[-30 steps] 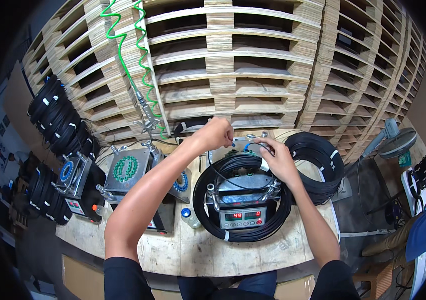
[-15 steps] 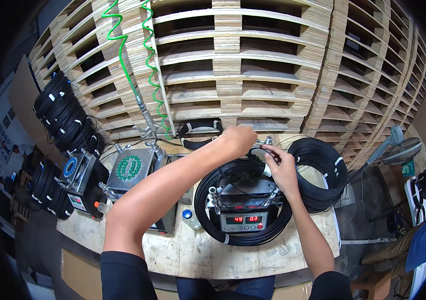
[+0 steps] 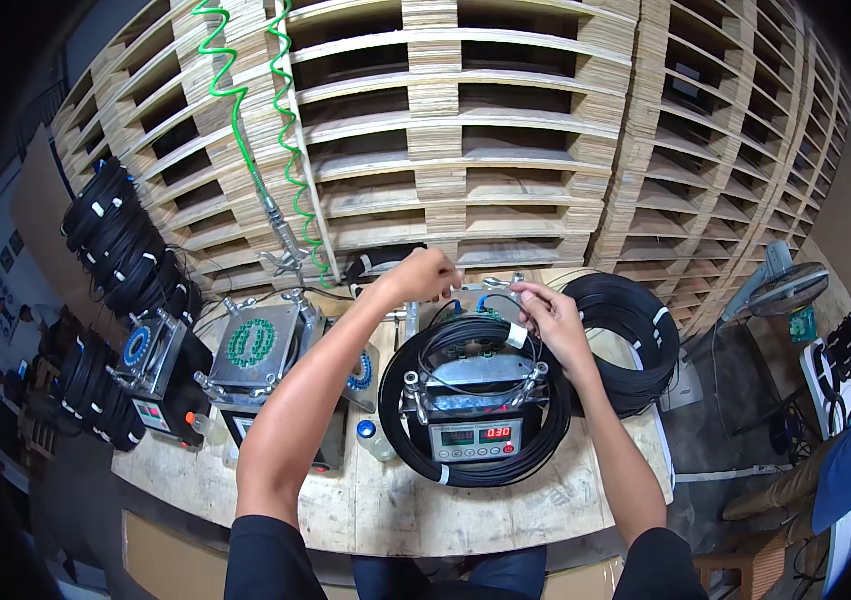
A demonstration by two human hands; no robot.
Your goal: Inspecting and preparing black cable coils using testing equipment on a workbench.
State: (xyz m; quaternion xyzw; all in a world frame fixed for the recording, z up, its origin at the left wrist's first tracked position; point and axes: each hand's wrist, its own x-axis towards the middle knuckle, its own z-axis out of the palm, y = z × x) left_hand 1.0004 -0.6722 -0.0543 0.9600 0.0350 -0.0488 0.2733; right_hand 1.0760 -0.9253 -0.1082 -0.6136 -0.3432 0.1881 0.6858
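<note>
Behind a polishing machine (image 3: 476,440) with a lit red display, my two hands hover over its far edge. My left hand (image 3: 426,275) is at the far left of it, fingers bent, slightly apart and a little blurred, with nothing visible in them. To the right, my right hand (image 3: 556,325) has thumb and forefinger apart, close to a metal clamp knob (image 3: 519,279). Between the hands, blue-ended cable connectors (image 3: 483,302) stand in the machine's plate, partly hidden by cable loops. A large black cable coil (image 3: 416,455) lies around the machine, with a white tag (image 3: 518,335) on its smaller loop.
Left stand other machines, one with a green ring plate (image 3: 251,343). A blue-capped bottle (image 3: 368,432) is near the coil. More black cable coils (image 3: 646,365) lie right, beside a fan (image 3: 789,288). Wooden pallets (image 3: 436,130) rise behind. A person in blue (image 3: 850,450) is at far right.
My hands have moved apart, the left one to the left. The right fingers have left the cable. The blue-ended connectors now show, and part of the display has gone dark.
</note>
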